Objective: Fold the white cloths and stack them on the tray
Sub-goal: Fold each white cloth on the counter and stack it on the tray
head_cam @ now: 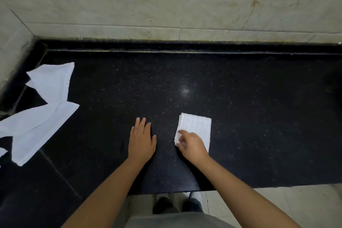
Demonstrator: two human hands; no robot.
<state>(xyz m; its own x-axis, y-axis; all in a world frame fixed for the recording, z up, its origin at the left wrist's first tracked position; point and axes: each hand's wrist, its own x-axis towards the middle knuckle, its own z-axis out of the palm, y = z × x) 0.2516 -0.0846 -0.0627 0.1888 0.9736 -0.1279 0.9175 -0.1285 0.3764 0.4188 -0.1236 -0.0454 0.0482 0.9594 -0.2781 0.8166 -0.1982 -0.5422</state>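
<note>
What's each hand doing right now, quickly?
Left hand: open, fingers straight, flat on the black counter.
Right hand: fingers curled, pinching the near-left corner of the folded white cloth.

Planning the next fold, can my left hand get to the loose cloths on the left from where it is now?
Probably yes: left hand lies flat and empty, with only bare counter between it and the loose cloths.

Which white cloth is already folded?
The small folded cloth under the right hand; the unfolded cloths lie spread at the left.
</note>
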